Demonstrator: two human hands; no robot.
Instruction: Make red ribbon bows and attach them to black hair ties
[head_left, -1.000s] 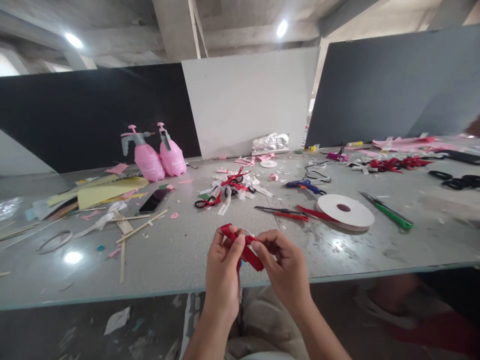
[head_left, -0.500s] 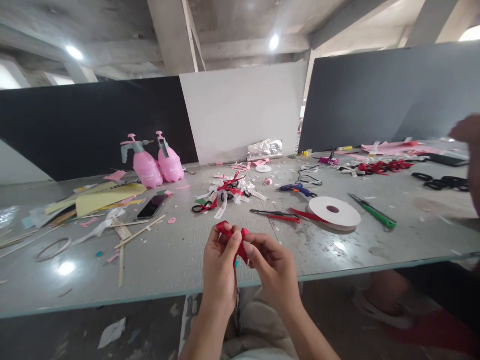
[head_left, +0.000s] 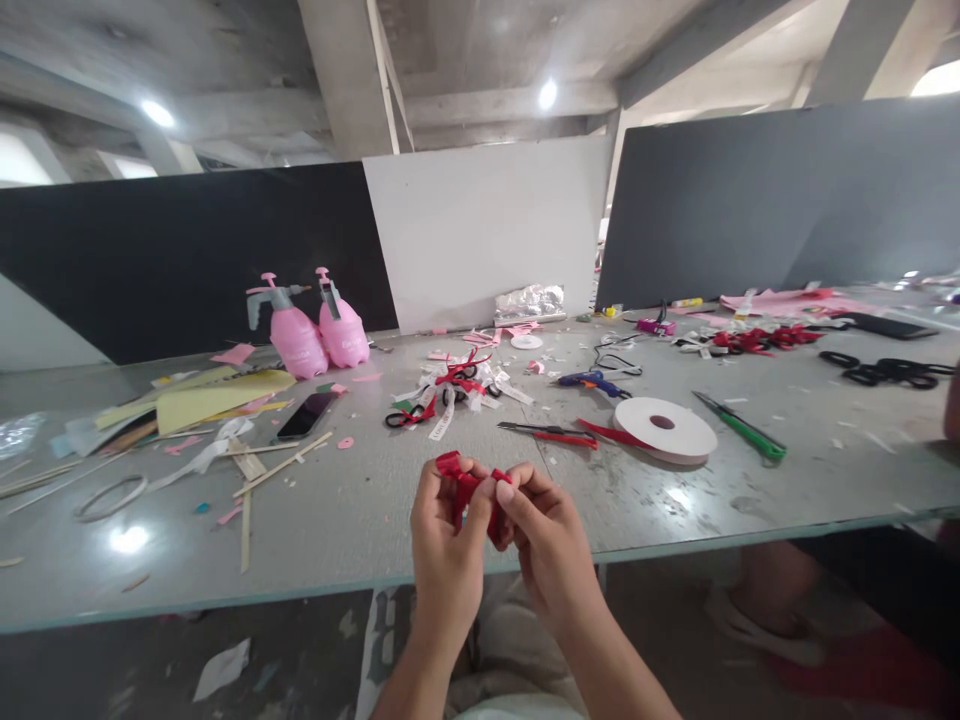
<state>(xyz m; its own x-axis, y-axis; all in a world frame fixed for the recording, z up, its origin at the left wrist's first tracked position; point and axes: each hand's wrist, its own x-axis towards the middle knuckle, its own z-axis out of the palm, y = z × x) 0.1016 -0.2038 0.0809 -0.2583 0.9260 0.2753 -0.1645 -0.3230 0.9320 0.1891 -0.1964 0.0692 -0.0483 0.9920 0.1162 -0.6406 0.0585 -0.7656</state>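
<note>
Above the table's front edge, my left hand (head_left: 448,530) and my right hand (head_left: 549,530) meet around a looped red ribbon (head_left: 466,488). The left fingers and thumb pinch its left part, where one loop stands up. My right thumb and forefinger pinch the ribbon's right side, with a fold hanging between the hands. Beyond them on the table (head_left: 337,540) lie a small knife or scissors with red handles (head_left: 559,435) and a white roll (head_left: 664,430) with red ribbon trailing from it. A pile of red and white bows (head_left: 461,380) sits farther back.
Two pink spray bottles (head_left: 296,340) stand at the back left, near a phone (head_left: 306,415) and wooden sticks (head_left: 281,464). A blue glue gun (head_left: 596,382), green-handled scissors (head_left: 750,430) and black bands (head_left: 885,370) lie on the right. Part of another person shows at the right edge.
The red ribbon has been turned and folded between my fingers, and my right hand has shifted slightly. The other person's hand at the right has mostly left view.
</note>
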